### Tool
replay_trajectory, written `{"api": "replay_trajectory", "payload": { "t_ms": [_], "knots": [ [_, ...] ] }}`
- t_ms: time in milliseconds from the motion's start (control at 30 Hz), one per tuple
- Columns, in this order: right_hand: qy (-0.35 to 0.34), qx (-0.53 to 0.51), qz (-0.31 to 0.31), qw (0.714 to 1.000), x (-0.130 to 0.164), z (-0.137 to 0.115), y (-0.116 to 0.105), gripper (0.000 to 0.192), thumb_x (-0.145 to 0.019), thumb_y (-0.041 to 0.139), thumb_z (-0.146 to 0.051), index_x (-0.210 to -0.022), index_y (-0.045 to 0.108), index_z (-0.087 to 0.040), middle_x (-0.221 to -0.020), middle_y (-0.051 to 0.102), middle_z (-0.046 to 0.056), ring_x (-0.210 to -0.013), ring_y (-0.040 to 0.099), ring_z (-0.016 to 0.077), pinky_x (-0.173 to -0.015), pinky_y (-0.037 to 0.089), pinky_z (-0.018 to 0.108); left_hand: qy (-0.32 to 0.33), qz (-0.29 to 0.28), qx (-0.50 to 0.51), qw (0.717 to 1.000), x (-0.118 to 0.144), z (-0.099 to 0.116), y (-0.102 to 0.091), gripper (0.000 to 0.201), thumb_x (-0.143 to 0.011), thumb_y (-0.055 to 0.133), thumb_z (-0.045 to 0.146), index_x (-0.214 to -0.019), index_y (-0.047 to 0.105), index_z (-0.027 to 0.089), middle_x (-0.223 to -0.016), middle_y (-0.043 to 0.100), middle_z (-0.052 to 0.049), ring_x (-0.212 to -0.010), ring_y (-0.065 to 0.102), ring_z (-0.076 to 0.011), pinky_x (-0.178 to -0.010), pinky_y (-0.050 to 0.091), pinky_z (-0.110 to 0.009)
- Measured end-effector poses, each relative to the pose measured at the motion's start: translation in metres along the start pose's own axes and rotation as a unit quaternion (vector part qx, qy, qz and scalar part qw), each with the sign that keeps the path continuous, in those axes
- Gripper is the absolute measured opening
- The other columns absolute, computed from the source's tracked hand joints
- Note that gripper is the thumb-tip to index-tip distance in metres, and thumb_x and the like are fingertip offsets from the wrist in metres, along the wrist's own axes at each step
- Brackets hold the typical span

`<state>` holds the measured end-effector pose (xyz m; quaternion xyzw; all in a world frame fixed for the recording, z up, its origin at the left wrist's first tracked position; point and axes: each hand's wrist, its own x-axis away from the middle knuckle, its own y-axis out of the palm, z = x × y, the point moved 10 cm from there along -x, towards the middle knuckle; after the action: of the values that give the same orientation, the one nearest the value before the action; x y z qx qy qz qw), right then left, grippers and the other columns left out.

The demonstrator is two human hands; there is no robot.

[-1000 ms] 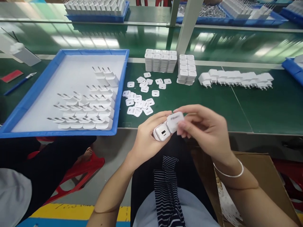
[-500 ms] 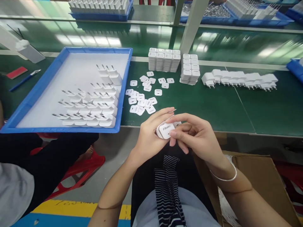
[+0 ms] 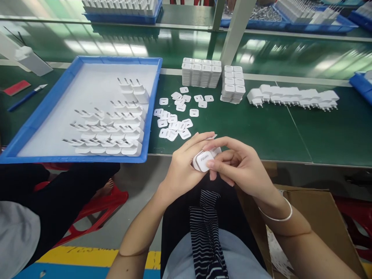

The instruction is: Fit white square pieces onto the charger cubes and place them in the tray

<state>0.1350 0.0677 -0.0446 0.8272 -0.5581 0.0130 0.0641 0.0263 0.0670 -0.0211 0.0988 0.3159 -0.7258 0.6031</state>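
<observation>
At the table's front edge, my left hand is wrapped around a white plug charger, its prongs hidden in the palm. A white printed cover plate lies on or just over the charger's face; whether it sits flush I cannot tell. My right hand grips this plate between thumb and index finger. Another white plate shows behind, between the two hands. Beyond the hands, loose cover plates are scattered on the green table.
On the left, a blue-rimmed tray holds rows of chargers, prongs up. Stacked cover plates stand at the back, with a shorter stack beside them. A row of chargers lies rightward. A cardboard box is below; a co-worker's leg is at left.
The grip stays nearly the same. The cover plate under my right thumb has shifted very slightly on the charger, and the view has moved a little.
</observation>
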Motion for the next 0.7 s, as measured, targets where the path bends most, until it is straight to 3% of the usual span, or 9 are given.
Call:
{"api": "replay_trajectory", "payload": {
  "t_ms": [233, 367, 533, 633, 700],
  "knots": [
    [0.034, -0.038, -0.017, 0.999, -0.002, 0.005, 0.002, 0.038, -0.085, 0.08, -0.024, -0.096, 0.043, -0.024, -0.059, 0.07, -0.004, -0.033, 0.043, 0.005, -0.033, 0.029, 0.014, 0.05, -0.014, -0.038, 0.998, 0.001, 0.008, 0.002, 0.037, -0.091, 0.068, 0.015, -0.127, 0.065, 0.018, -0.135, 0.068, -0.011, -0.126, 0.065, -0.0238, -0.119, 0.047, -0.046],
    [0.036, -0.008, -0.012, 0.999, -0.003, 0.009, 0.0, 0.039, -0.086, 0.078, -0.029, -0.094, 0.04, -0.025, -0.055, 0.067, -0.006, -0.032, 0.041, 0.0056, -0.033, 0.025, 0.015, 0.049, -0.016, -0.037, 0.998, 0.002, 0.005, 0.004, 0.037, -0.092, 0.067, 0.015, -0.129, 0.065, 0.02, -0.136, 0.068, -0.01, -0.126, 0.066, -0.0237, -0.12, 0.045, -0.049],
    [0.0, 0.102, 0.068, 0.992, -0.006, 0.009, -0.014, 0.044, -0.079, 0.085, -0.032, -0.096, 0.045, -0.025, -0.042, 0.039, -0.016, -0.034, 0.039, 0.0074, -0.037, 0.025, 0.019, -0.016, 0.021, 0.041, 0.999, 0.003, -0.019, 0.001, 0.035, -0.086, 0.077, 0.023, -0.12, 0.072, 0.023, -0.132, 0.07, -0.011, -0.121, 0.068, -0.0249, -0.106, 0.057, -0.044],
    [-0.013, 0.068, 0.051, 0.996, -0.007, 0.007, -0.015, 0.037, -0.085, 0.08, -0.036, -0.098, 0.047, -0.026, -0.043, 0.045, -0.014, -0.032, 0.038, 0.0082, -0.035, 0.025, 0.02, -0.058, 0.031, 0.107, 0.992, 0.004, -0.032, -0.001, 0.036, -0.081, 0.083, 0.024, -0.116, 0.075, 0.025, -0.13, 0.072, -0.01, -0.12, 0.069, -0.0255, -0.104, 0.058, -0.044],
    [-0.049, 0.041, 0.077, 0.995, -0.005, -0.002, -0.026, 0.028, -0.091, 0.074, -0.036, -0.101, 0.049, -0.026, -0.045, 0.052, -0.011, -0.031, 0.037, 0.0081, -0.034, 0.024, 0.021, -0.084, 0.019, 0.145, 0.986, 0.005, -0.038, -0.001, 0.038, -0.077, 0.085, 0.021, -0.113, 0.076, 0.025, -0.129, 0.072, -0.009, -0.121, 0.068, -0.0267, -0.109, 0.054, -0.047]
  ]
}}
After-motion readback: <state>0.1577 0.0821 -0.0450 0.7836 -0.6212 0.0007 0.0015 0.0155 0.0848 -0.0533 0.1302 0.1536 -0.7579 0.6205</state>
